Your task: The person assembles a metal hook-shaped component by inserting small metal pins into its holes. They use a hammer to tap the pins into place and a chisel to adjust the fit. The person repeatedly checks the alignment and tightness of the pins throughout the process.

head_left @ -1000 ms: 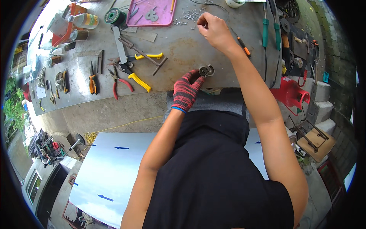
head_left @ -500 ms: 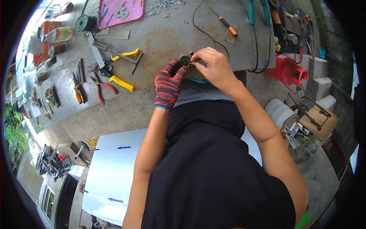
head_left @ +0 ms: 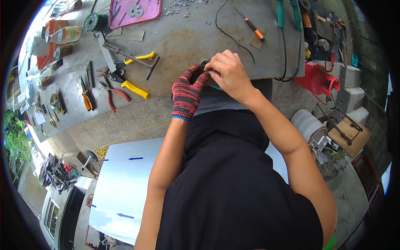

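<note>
At the front edge of the metal workbench (head_left: pixel 179 46), a small round metal ring-like part (head_left: pixel 204 64) is held between my two hands. My left hand (head_left: pixel 187 91), in a red-and-black striped knit glove, is closed around its near left side. My bare right hand (head_left: pixel 228 71) pinches it from the right, fingers bent over it and covering most of it. What lies under the right fingertips is hidden. Left of the hands lie yellow-handled cutters (head_left: pixel 134 88) and a rusty T-shaped metal bar (head_left: pixel 135 58).
Red-handled pliers (head_left: pixel 112 96) and orange-handled pliers (head_left: pixel 86 98) lie further left. A pink tray (head_left: pixel 143 18) and a green wire spool (head_left: pixel 93 23) stand at the back. An orange screwdriver (head_left: pixel 255 30) and green-handled tools (head_left: pixel 280 12) with black cables lie right. A red tank (head_left: pixel 316 79) stands beyond the bench.
My right hand has turned slightly and its fingers now cover more of the round metal part. The view has shifted a little; the tools on the bench lie as before.
</note>
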{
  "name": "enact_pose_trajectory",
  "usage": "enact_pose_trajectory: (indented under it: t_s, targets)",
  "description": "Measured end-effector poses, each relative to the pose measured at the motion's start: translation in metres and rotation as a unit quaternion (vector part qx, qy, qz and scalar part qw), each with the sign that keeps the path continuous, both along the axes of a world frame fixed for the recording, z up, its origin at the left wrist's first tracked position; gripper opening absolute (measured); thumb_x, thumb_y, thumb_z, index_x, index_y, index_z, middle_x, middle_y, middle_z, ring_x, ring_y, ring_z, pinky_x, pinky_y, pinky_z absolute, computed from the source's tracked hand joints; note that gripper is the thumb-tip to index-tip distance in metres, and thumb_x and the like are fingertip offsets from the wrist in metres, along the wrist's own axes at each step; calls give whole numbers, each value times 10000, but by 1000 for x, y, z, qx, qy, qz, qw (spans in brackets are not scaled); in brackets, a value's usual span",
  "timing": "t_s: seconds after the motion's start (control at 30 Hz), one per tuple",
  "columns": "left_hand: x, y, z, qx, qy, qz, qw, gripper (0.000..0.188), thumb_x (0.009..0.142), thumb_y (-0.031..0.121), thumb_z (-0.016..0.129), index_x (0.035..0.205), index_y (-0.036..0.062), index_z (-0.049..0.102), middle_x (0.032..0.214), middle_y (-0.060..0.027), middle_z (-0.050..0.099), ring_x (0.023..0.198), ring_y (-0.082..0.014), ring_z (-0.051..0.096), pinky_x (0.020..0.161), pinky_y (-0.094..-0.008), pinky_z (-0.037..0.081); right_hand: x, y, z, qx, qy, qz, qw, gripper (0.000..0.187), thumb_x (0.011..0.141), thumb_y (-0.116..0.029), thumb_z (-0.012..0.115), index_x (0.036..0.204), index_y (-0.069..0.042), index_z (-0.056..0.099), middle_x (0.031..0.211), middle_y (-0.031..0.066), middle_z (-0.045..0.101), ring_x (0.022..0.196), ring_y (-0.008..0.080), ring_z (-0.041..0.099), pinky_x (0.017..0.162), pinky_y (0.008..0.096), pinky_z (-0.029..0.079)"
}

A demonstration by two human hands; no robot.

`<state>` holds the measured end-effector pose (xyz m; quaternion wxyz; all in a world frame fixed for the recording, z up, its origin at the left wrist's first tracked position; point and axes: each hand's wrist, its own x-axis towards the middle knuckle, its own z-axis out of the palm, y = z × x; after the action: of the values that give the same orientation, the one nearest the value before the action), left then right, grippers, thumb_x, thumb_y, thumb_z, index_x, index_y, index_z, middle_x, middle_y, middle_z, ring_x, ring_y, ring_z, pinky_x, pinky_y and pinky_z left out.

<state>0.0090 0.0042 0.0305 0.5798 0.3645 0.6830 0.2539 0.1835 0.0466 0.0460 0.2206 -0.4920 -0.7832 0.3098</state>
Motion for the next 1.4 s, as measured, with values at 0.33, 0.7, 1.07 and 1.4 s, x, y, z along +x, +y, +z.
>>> enact_pose_trajectory:
  t_s: [0.33,0.7,1.07,1.4]
  targets:
    - [0,-1,0,3,12,-7,1000,422,944,173,775,1319,1,684,1199,-124,755,1069,-156,695,957,-314,543,1,1,-4,-22,-8,-7,1000,102,808,-71,785,902,-106,764,913,-9,670,935,220,577,847,369,411]
    - [0,-4,-4,5,1,2,1000,419,943,172,775,1323,17,689,1193,-122,758,1085,-156,690,969,-320,536,11,6,4,-36,2,-14,999,122,822,-86,792,939,-112,773,927,-6,697,933,212,592,845,356,406]
    - [1,-1,3,9,1,-3,1000,441,940,177,775,1337,11,681,1198,-128,756,1116,-173,684,1009,-334,520,76,93,12,-29,132,-312,941,282,910,-178,788,1131,-8,743,986,59,752,825,146,675,730,288,549]
    - [-1,-2,1,14,5,-6,1000,444,921,198,787,1328,48,692,1208,-134,759,1131,-207,707,1013,-347,528,75,178,-6,-91,201,-417,882,493,964,-179,735,1339,108,592,1034,123,739,845,164,696,748,312,559]
